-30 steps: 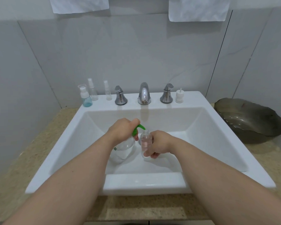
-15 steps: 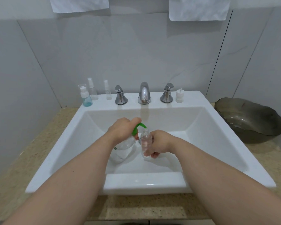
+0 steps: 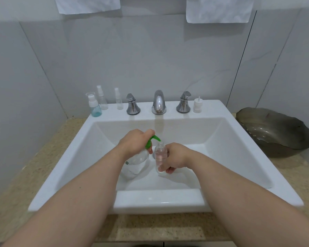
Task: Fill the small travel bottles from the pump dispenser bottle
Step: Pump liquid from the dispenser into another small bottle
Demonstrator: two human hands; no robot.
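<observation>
Over the white sink, my left hand grips the clear pump dispenser bottle at its neck, with a finger on top of the green pump head. The green spout points down at the open mouth of a small clear travel bottle, which my right hand holds upright from the right side. On the sink's back ledge stand a blue-tinted travel bottle, two small clear spray bottles and a loose white spray cap.
A chrome faucet with two handles sits on the back ledge. A dark glass bowl rests on the speckled counter at right. Two white towels hang on the wall.
The green pump head has risen slightly under my left hand. Both hands and both bottles stay in the same spot over the basin.
</observation>
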